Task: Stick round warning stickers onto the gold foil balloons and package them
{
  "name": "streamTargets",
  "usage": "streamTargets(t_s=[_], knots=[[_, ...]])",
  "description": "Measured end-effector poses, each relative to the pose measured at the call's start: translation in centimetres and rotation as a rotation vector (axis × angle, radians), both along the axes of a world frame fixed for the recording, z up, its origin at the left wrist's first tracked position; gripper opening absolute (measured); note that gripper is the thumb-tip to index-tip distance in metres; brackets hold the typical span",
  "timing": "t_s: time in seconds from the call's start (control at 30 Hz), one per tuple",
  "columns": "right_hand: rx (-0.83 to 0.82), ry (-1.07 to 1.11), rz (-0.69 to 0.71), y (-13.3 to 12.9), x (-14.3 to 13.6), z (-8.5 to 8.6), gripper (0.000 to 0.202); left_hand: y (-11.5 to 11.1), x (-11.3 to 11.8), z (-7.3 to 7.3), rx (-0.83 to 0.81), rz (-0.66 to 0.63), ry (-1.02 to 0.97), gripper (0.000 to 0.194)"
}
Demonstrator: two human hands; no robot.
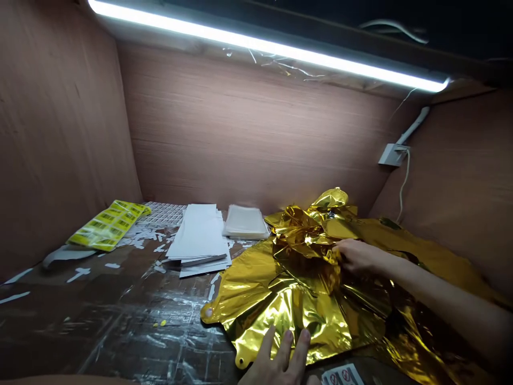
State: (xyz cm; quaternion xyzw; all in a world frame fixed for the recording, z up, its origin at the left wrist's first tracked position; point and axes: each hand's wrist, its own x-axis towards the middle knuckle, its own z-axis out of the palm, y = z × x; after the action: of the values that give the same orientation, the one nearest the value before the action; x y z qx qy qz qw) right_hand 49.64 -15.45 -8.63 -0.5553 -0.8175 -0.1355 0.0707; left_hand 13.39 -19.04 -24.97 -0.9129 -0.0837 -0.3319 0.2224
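Observation:
Shiny gold foil balloons [248,283], flat and crumpled, lie heaped over the right half of the table. My left hand [280,361] rests on the near edge of the front piece, its fingers stretched out and spread over the foil. Farther back, my right hand [350,256] is closed on a bunched part of the gold foil; its fingertips are partly hidden by the folds. At the front piece's left end, rounded tabs with small holes show. A white printed label sheet [342,375] lies just right of my left hand.
To the left are a yellow label sheet [110,224], a stack of white cards [200,232] and a pile of clear plastic bags [246,222]. Paper scraps [138,235] litter the table [120,321]. Wooden panels enclose it; a socket box [393,154] with a cable hangs right.

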Motion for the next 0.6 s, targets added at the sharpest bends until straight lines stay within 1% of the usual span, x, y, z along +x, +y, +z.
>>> streamTargets(t_s=[0.03, 0.1, 0.17, 0.23, 0.3, 0.37, 0.43, 0.5, 0.53, 0.6], knots=[[-0.028, -0.005, 0.041, 0.0, -0.6, 1.0, 0.02, 0.1, 0.0, -0.2, 0.04, -0.005, -0.022, 0.027], [-0.046, -0.016, 0.106, -0.1, -2.0, 3.3, 0.017, 0.2, 0.1, -0.7, 0.063, 0.005, -0.035, 0.03], [0.022, -0.017, 0.132, -0.3, -3.6, 5.4, 0.024, 0.4, 0.0, -0.9, 0.056, 0.019, -0.014, 0.032], [0.127, -0.015, 0.156, -0.6, -5.6, 6.5, 0.031, 0.5, -0.1, -0.7, 0.031, 0.022, 0.007, 0.032], [0.215, 0.0, 0.202, -0.5, -8.0, 6.6, 0.032, 0.7, -0.2, 0.1, -0.04, 0.009, -0.009, 0.034], [0.266, 0.038, 0.262, -0.1, -10.4, 5.7, 0.031, 0.8, -0.3, 1.2, -0.146, -0.028, -0.078, 0.035], [0.266, 0.084, 0.329, 0.7, -12.5, 4.5, 0.031, 0.9, -0.3, 2.4, -0.225, -0.075, -0.187, 0.035], [0.258, 0.155, 0.372, 1.4, -13.9, 3.6, 0.031, 0.9, -0.3, 3.4, -0.253, -0.124, -0.266, 0.031], [0.26, 0.203, 0.381, 1.7, -14.3, 3.4, 0.032, 0.8, -0.3, 4.0, -0.262, -0.147, -0.274, 0.03], [0.276, 0.327, 0.38, 1.7, -14.9, 3.3, 0.034, 0.7, 0.0, 5.2, -0.307, -0.18, -0.193, 0.03]])
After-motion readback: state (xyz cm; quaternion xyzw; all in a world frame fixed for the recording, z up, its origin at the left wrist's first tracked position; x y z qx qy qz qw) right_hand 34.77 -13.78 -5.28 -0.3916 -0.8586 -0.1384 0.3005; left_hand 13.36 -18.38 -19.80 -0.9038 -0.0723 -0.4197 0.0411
